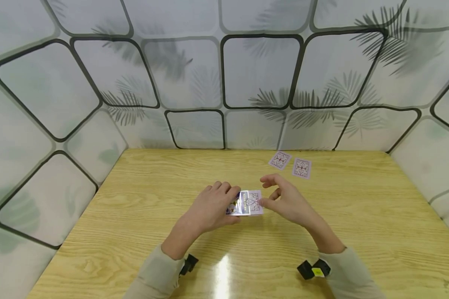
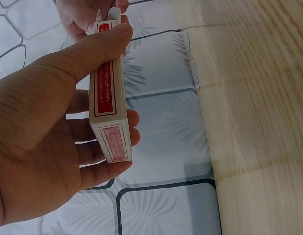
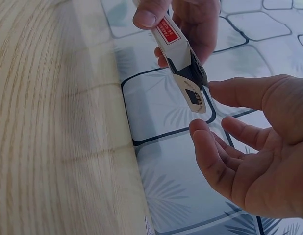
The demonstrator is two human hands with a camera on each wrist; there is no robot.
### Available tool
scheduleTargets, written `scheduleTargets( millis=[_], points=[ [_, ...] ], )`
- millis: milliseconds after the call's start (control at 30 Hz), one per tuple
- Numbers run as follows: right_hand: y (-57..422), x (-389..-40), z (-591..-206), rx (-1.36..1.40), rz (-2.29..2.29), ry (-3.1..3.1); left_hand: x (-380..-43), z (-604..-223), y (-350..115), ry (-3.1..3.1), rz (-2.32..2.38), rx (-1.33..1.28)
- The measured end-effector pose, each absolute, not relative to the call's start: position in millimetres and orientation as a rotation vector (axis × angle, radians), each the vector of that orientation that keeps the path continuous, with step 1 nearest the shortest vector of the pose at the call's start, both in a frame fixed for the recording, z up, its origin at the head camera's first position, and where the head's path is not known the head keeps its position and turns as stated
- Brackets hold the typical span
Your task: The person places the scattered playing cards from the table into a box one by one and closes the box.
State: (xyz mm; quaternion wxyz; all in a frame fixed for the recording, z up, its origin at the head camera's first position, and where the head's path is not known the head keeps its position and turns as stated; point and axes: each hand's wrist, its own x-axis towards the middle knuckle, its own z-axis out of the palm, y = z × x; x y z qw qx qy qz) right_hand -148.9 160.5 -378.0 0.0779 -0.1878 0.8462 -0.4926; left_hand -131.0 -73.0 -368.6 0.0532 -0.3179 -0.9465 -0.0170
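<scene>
My left hand (image 1: pixel 213 207) grips a small playing card box (image 2: pixel 106 88) from one side, thumb along its red-printed narrow face and fingers underneath. At the box's right end, a patterned card back (image 1: pixel 256 203) sticks out in the head view. In the right wrist view that end is open, with a white end flap (image 3: pixel 193 95) hanging from it. My right hand (image 1: pixel 289 203) is at this end, thumb tip at the card's edge and the other fingers spread apart, not closed on anything.
Two playing cards, one tilted (image 1: pixel 280 160) and one straighter (image 1: pixel 302 168), lie face down at the back of the wooden table (image 1: pixel 153 174). A patterned curtain (image 1: pixel 262 70) stands behind the table and at both sides. Black devices (image 1: pixel 188 264) sit at both wrists.
</scene>
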Motion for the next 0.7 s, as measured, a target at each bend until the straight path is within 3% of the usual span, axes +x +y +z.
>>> scheduleTargets(
  millis=[700],
  points=[
    [151.9,-147.8,-383.7,-0.503,-1.443,2.534,-130.0,-370.6,-70.5,-2.846,-0.029,-0.996]
  ],
)
